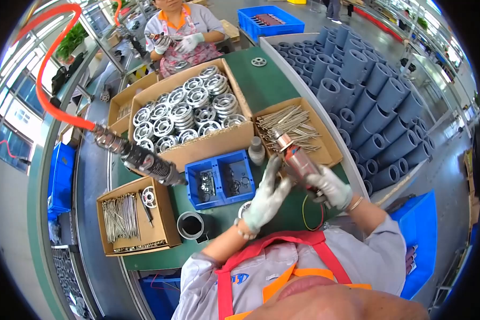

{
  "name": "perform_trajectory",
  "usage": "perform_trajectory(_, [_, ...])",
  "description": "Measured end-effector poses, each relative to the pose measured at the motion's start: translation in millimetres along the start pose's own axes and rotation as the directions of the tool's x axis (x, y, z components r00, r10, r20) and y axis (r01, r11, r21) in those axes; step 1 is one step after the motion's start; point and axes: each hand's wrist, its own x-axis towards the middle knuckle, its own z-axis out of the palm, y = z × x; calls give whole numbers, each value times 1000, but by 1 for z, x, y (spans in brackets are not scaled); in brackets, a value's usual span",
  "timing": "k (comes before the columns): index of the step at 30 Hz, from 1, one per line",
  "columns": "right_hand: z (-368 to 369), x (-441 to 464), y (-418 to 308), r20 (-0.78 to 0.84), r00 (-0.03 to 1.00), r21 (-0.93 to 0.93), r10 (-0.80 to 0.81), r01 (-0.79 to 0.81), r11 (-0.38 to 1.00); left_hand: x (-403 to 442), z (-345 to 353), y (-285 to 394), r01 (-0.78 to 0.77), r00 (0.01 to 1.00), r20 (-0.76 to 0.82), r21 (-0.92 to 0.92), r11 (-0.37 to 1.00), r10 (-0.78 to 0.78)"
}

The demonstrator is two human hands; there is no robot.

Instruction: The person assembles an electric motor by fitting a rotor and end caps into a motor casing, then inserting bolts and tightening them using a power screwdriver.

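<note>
Left hand [268,200], 11 o'clock: grip cannot be told | right hand [329,188], 1 o'clock: grip wrapped round copper-coloured cylindrical unit [301,163], 12 o'clock | progress: one unit in hand, seemingly unfinished | remaining: loose rods [290,125], 12 o'clock; many metal flanges [181,113], 10 o'clock

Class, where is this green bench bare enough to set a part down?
Free: far green bench, between the large disc carton and the grey tubes, around one lone disc. Crowded: near left hand and right hand, hemmed by blue tray, bottle and rod carton.
</note>
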Motion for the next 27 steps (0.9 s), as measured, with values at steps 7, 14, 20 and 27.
perform_trajectory(7, [-98, 160, -69, -112, 826, -624, -552, 374, 686, -107, -70, 15, 96, 995, 58, -190, 977, -87])
perform_trajectory(14, [-164, 330, -106, -210, 923, -968, -321, -152, 197, -136, -72, 3, -32, 873, -483, -203, 979, -72])
perform_trajectory(20, [-174, 402, -86, -224, 949, -970, -220, -196, 142, -127, -69, 0, 30, 759, -642, -128, 991, -106])
perform_trajectory(27, [-183, 407, -85, -206, 964, -978, -165, -209, 3, -119, -63, -9, 58, 750, -643, -169, 984, -155])
